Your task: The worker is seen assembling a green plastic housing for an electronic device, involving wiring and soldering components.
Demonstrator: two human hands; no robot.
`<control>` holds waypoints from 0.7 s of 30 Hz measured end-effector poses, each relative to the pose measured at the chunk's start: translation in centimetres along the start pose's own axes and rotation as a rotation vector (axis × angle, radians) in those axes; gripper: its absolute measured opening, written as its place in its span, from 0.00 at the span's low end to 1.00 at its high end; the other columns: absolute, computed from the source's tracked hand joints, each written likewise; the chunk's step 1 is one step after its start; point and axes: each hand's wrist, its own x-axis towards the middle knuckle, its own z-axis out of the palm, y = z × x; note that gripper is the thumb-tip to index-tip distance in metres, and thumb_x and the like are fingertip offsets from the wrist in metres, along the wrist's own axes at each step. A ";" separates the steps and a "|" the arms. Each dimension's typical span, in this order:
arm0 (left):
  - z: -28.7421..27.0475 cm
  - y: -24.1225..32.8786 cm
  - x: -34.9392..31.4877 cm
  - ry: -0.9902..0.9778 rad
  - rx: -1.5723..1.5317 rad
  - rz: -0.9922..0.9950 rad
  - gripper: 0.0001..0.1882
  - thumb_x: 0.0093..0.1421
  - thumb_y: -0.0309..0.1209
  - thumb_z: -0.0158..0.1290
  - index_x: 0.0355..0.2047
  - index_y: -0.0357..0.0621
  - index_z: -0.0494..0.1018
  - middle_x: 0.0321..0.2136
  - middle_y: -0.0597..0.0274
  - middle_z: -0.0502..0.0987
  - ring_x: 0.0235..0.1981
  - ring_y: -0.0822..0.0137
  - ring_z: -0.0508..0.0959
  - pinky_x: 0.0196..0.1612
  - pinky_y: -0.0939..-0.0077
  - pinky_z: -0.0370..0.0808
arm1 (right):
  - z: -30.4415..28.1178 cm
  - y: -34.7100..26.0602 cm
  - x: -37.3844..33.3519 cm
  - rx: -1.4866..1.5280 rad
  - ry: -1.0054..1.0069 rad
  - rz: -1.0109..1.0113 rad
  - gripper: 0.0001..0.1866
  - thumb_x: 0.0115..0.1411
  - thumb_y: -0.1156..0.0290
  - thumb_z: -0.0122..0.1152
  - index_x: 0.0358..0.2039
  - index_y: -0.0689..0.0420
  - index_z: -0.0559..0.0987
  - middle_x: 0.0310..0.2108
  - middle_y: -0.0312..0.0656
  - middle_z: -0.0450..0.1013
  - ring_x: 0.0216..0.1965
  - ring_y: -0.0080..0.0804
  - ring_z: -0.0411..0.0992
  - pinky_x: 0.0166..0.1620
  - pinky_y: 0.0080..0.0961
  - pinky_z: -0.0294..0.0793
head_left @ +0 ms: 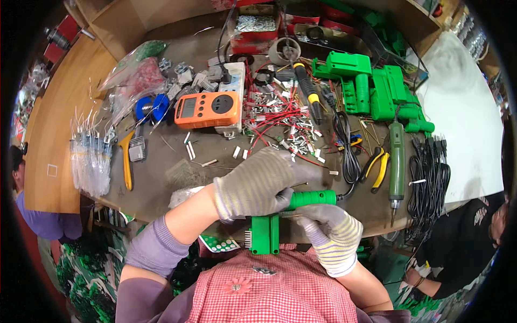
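Green tool point(265, 235) sits at the bench's point(156, 175) near edge, the gloved left hand's point(258, 183) fingers grasping its top; the right hand's point(334, 229) bent fingers touch beside them, their grip I cannot tell. Beyond lie yellow-handled pliers point(381, 173) and an orange meter point(207, 110).

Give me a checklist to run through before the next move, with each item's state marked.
1. Left hand and right hand gloved: ok.
2. Firm grip on the green device: cannot tell; both hands are at it, but the gloves hide the contact.
3. Black cord joined to the green handle: ok, as far as it shows.
4. Green electric screwdriver clear of both hands: ok, lying to the right.
5. Loose parts tidied: not ok; red wires and white pieces lie scattered.
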 end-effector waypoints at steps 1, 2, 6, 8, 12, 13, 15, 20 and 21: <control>0.5 -0.5 -0.1 -0.039 0.024 0.030 0.17 0.50 0.24 0.56 0.43 0.45 0.78 0.29 0.53 0.76 0.34 0.49 0.76 0.41 0.55 0.72 | -0.1 -0.4 0.2 -0.048 -0.019 -0.019 0.07 0.58 0.73 0.71 0.37 0.56 0.84 0.32 0.40 0.82 0.30 0.25 0.80 0.35 0.22 0.78; 0.8 -0.8 0.1 -0.083 0.045 0.072 0.18 0.49 0.25 0.56 0.43 0.45 0.77 0.29 0.52 0.76 0.34 0.48 0.76 0.41 0.54 0.72 | 0.1 -0.3 0.2 -0.049 -0.023 -0.023 0.07 0.58 0.73 0.71 0.37 0.56 0.84 0.32 0.40 0.82 0.30 0.25 0.80 0.35 0.22 0.78; 0.6 -0.5 0.1 -0.050 -0.091 0.061 0.15 0.47 0.28 0.58 0.38 0.44 0.77 0.32 0.52 0.77 0.37 0.48 0.77 0.43 0.54 0.73 | 0.8 0.4 -0.3 0.365 0.020 0.249 0.06 0.58 0.77 0.70 0.37 0.59 0.83 0.32 0.42 0.83 0.31 0.23 0.80 0.37 0.21 0.79; 0.7 -0.8 -0.2 -0.015 -0.170 0.103 0.13 0.47 0.29 0.59 0.36 0.44 0.76 0.33 0.53 0.77 0.38 0.49 0.77 0.45 0.55 0.73 | 0.8 0.5 -0.5 0.506 0.022 0.347 0.06 0.59 0.78 0.69 0.37 0.60 0.83 0.32 0.42 0.83 0.32 0.22 0.80 0.38 0.21 0.80; 0.6 -1.2 -0.8 0.052 -0.190 0.146 0.10 0.51 0.30 0.60 0.34 0.43 0.75 0.34 0.54 0.76 0.37 0.51 0.77 0.43 0.57 0.74 | -0.2 1.2 -0.9 0.444 -0.063 0.410 0.08 0.58 0.77 0.69 0.38 0.60 0.82 0.34 0.44 0.83 0.33 0.26 0.81 0.39 0.23 0.80; 0.4 -1.3 -1.0 0.084 -0.179 0.152 0.09 0.52 0.30 0.60 0.34 0.43 0.75 0.34 0.54 0.76 0.37 0.51 0.77 0.42 0.58 0.75 | -0.6 1.5 -0.9 0.312 -0.127 0.391 0.09 0.57 0.76 0.70 0.38 0.59 0.81 0.34 0.44 0.82 0.33 0.30 0.82 0.39 0.25 0.80; -0.1 -2.3 -1.8 0.184 -0.078 0.037 0.09 0.53 0.30 0.60 0.33 0.43 0.75 0.34 0.53 0.77 0.37 0.51 0.78 0.41 0.58 0.75 | -1.6 0.8 -0.1 0.100 -0.192 0.215 0.09 0.55 0.76 0.70 0.38 0.57 0.81 0.33 0.44 0.82 0.33 0.36 0.81 0.38 0.29 0.80; -1.4 -4.8 -0.8 0.194 0.460 -0.493 0.07 0.56 0.28 0.58 0.35 0.42 0.76 0.32 0.51 0.80 0.38 0.52 0.81 0.42 0.58 0.78 | -1.7 0.3 1.4 -0.293 -0.310 -0.156 0.06 0.52 0.73 0.67 0.33 0.53 0.81 0.30 0.42 0.77 0.31 0.45 0.77 0.34 0.37 0.77; -1.2 -4.9 -0.4 0.202 0.459 -0.502 0.07 0.56 0.28 0.58 0.35 0.42 0.76 0.32 0.51 0.80 0.38 0.52 0.81 0.42 0.58 0.78 | -1.6 0.3 1.8 -0.347 -0.302 -0.216 0.06 0.50 0.72 0.67 0.31 0.53 0.81 0.30 0.41 0.76 0.31 0.44 0.76 0.33 0.37 0.77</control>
